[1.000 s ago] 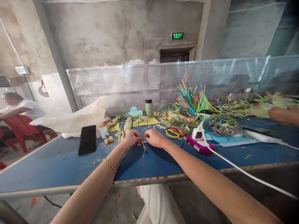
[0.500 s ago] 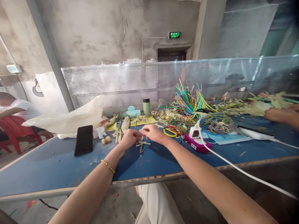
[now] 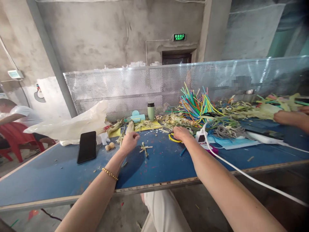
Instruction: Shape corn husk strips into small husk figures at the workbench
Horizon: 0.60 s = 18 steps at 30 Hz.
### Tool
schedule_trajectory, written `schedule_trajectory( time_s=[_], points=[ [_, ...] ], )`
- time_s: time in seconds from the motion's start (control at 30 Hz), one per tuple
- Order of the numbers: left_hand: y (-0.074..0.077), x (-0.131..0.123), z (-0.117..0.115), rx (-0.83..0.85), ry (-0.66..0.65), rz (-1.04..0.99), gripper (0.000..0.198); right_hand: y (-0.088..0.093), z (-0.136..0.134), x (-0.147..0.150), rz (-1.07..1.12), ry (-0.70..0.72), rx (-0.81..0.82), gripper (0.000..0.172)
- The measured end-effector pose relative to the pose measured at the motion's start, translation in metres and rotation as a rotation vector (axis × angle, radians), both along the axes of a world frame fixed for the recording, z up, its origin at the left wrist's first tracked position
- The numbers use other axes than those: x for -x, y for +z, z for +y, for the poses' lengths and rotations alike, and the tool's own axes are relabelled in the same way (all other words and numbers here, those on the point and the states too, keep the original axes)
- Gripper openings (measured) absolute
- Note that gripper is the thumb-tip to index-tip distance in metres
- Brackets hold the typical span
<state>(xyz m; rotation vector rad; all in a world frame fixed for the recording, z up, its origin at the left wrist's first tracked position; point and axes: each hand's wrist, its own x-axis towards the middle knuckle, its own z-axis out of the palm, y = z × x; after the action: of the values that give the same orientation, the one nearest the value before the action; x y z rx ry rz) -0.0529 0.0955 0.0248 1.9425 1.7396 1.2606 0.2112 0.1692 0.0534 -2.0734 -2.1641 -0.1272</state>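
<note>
A small cross-shaped piece of dried husk (image 3: 145, 149) lies free on the blue table (image 3: 60, 174) between my hands. My left hand (image 3: 129, 141) hovers just left of it, curled into a loose fist with nothing showing in it. My right hand (image 3: 181, 132) is stretched to the right, lying over the scissors with yellow and red handles (image 3: 173, 139). Its fingers are hidden behind the back of the hand, so I cannot tell whether they grip the scissors.
A black phone (image 3: 87, 146), a white plastic bag (image 3: 72, 124) and two small round pieces (image 3: 109, 146) lie left. A green flask (image 3: 151, 111), coloured strips (image 3: 198, 104), husk heaps and a white cable (image 3: 241, 170) lie behind and right. A co-worker's hand (image 3: 288, 117) is far right.
Both hands let go of the husk piece, which now lies on the table. My right hand moved right onto the scissors; my left hand drew back slightly.
</note>
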Motion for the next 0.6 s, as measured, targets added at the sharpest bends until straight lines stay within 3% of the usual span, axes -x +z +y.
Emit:
schedule_trajectory(
  time_s=[0.17, 0.33, 0.43, 0.6],
  points=[
    [0.000, -0.003, -0.008, 0.155, -0.156, 0.154, 0.018, 0.006, -0.002, -0.001, 0.015, -0.005, -0.017, 0.031],
    [-0.006, -0.003, -0.005, 0.191, -0.186, 0.143, 0.007, 0.011, 0.001, -0.002, 0.198, -0.004, -0.109, 0.026],
    [-0.007, -0.002, -0.003, 0.179, -0.179, 0.161, 0.010, 0.009, 0.007, -0.006, 0.532, -0.009, -0.073, 0.016],
    [-0.007, -0.002, -0.002, 0.110, -0.142, 0.261, 0.013, 0.008, 0.005, -0.006, 1.197, 0.187, 0.117, 0.035]
  ],
)
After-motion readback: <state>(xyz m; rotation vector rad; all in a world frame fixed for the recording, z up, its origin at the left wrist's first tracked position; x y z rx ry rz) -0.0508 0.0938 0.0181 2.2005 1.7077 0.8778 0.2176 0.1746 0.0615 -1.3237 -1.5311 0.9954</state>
